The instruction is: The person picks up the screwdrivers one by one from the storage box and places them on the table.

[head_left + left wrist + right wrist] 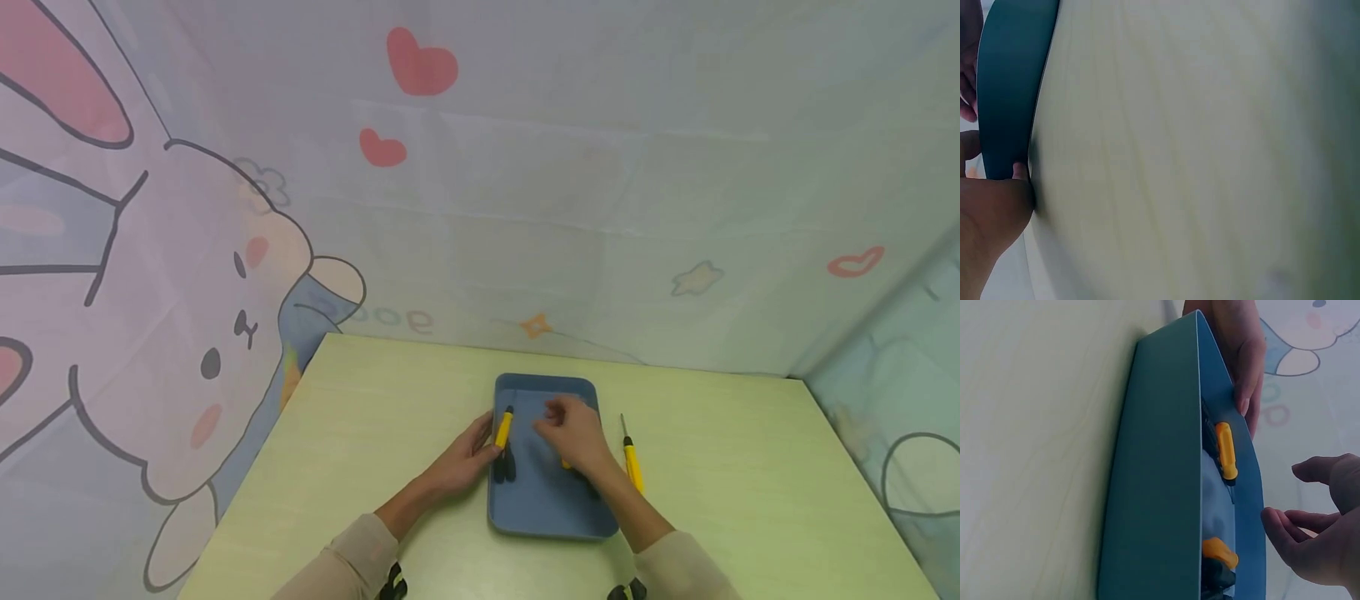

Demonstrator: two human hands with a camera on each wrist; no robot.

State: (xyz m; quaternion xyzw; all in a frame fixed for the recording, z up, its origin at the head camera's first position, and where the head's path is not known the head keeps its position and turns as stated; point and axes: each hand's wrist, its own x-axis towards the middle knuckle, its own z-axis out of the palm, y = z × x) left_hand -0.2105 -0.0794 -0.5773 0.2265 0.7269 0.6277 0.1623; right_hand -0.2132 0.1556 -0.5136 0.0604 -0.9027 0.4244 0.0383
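Note:
My left hand [463, 460] grips the left wall of a blue-grey tray [551, 521], thumb at the rim and fingers outside. Just inside that wall lies a yellow-handled screwdriver [1226, 450], beside a tool with two black handles [510, 463] whose kind I cannot tell. Above the tray's right half hovers my right hand [576, 432]. Its thumb and bent fingers stand apart with nothing between them in the right wrist view. Under it, partly hidden, are a yellow-orange piece [1219, 552] and a dark piece [1215, 575] inside the tray.
Right of the tray, another yellow-handled screwdriver [632, 467] lies on the pale table [720, 467], shaft pointing away. A printed cloth [525, 208] with hearts and a rabbit hangs behind the table's back edge.

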